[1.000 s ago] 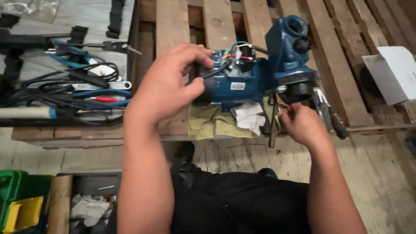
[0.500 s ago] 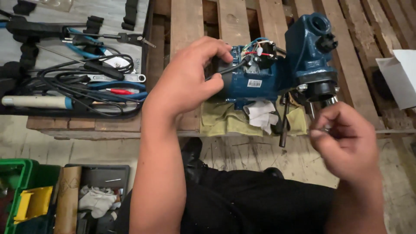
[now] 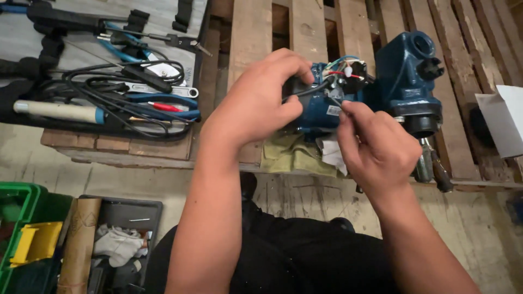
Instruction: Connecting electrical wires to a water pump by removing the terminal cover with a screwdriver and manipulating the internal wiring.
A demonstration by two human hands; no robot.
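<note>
A blue electric pump (image 3: 406,81) lies on a wooden pallet (image 3: 305,27), its motor end toward me. My left hand (image 3: 256,103) wraps over the motor body and grips it. My right hand (image 3: 376,147) pinches a thin tool or wire whose tip reaches into the open terminal box (image 3: 346,73), where red, blue and white wires show. What exactly the fingers pinch is too small to tell. A folded olive cloth (image 3: 291,158) and a white scrap lie under the motor.
At the left, a grey mat (image 3: 65,32) carries pliers, a spanner, black cables and a soldering iron. A screwdriver (image 3: 438,169) lies by the pump's outlet. White paper (image 3: 504,120) sits at the right edge. On the floor below are a green crate (image 3: 22,228) and a dark tray with rags.
My right hand rose from the pallet's front edge by the pump outlet up to the terminal box. The left hand kept its grip on the motor. The camera shifted slightly.
</note>
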